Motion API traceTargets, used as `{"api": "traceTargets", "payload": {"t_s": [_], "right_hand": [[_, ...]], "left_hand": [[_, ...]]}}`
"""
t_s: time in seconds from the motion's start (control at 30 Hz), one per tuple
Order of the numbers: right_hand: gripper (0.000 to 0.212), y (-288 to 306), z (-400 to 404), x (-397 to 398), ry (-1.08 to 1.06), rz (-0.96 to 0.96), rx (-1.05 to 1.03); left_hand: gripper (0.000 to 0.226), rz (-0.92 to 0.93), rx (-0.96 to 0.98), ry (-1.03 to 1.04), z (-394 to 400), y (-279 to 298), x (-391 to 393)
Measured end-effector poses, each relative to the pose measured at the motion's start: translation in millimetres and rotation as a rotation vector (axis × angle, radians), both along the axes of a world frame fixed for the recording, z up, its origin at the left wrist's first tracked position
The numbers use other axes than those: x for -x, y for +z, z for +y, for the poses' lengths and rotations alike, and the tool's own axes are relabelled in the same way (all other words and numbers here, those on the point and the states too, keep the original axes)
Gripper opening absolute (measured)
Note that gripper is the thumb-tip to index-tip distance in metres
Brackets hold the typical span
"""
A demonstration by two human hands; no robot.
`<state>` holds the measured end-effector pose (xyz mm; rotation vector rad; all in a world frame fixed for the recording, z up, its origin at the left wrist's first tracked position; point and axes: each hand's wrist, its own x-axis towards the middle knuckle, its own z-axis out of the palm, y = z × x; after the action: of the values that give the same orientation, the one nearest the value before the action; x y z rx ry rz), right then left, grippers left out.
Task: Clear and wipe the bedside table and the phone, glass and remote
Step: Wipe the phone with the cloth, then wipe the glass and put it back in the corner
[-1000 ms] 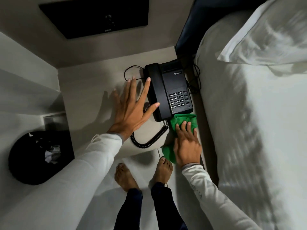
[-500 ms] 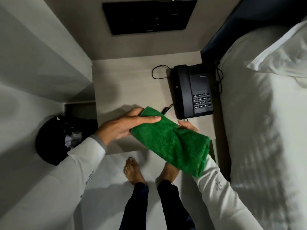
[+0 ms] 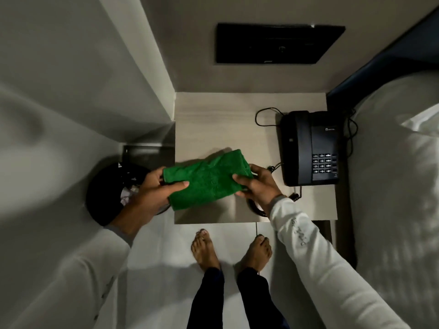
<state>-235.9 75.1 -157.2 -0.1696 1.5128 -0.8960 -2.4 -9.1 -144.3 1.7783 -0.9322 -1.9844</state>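
A folded green cloth [image 3: 209,180] is held flat in the air above the front left of the pale bedside table [image 3: 221,124]. My left hand [image 3: 152,193] grips its left end and my right hand [image 3: 257,184] grips its right end. A black desk phone [image 3: 308,148] with its handset on the cradle sits at the table's right side, its coiled cord [image 3: 254,206] partly hidden under my right wrist. No glass or remote is in view.
A black waste bin [image 3: 102,198] with crumpled paper stands on the floor left of the table. The bed [image 3: 392,186] with a white pillow lies along the right. A dark wall panel [image 3: 278,43] hangs above the table. My bare feet [image 3: 230,250] stand at the table's front edge.
My left hand came off the phone and took the cloth's left end. My right hand lifted the cloth off the table, and both hands now hold it further left. The view shifted.
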Motion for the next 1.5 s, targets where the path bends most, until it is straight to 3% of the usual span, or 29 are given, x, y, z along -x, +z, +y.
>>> {"api": "traceTargets", "payload": {"t_s": [0.13,0.23,0.3,0.4,0.5,0.57,0.67,0.8,0.93,1.07,1.27,1.37,1.5], "right_hand": [[0.032,-7,-60,-6,0.158,0.283,0.081],[0.038,-6,-109,-18,0.277,0.390,0.121],[0.038,-4,-132,-28,0.371,0.442,0.105],[0.038,-4,-138,-31,0.473,0.531,0.011],[0.053,18,-108,-23,0.553,0.759,0.073],[0.060,41,-77,-8,0.579,1.079,0.180],[0.065,78,-26,33,0.454,1.525,0.253],[0.063,129,53,107,0.038,1.785,0.151],[0.063,169,142,174,-0.295,1.861,-0.051],[0.064,187,239,222,-0.580,1.838,-0.307],[0.083,162,358,235,-0.767,1.472,-0.759],[0.098,141,372,236,-0.915,1.122,-0.608],[0.104,135,363,238,-1.036,1.164,-0.407]], "left_hand": [[0.033,-0.122,-0.128,-0.045,16,-8,-9],[0.020,-0.183,-0.168,-0.025,22,-23,-8],[0.024,-0.274,-0.145,0.012,20,-34,-5],[0.021,-0.521,0.156,-0.178,15,-36,-7],[0.067,-0.878,0.515,-0.516,10,-13,-5],[0.078,-1.013,0.796,-0.651,0,13,14],[0.078,-0.935,1.195,-0.812,-11,58,79],[0.065,-0.689,1.664,-0.932,-4,115,199],[0.061,-0.374,2.009,-1.028,53,156,314],[0.061,-0.062,2.143,-1.214,152,174,409],[0.061,0.158,2.205,-1.401,276,159,477],[0.061,0.213,2.170,-1.467,302,145,486],[0.058,0.259,2.105,-1.407,301,133,482]]}}
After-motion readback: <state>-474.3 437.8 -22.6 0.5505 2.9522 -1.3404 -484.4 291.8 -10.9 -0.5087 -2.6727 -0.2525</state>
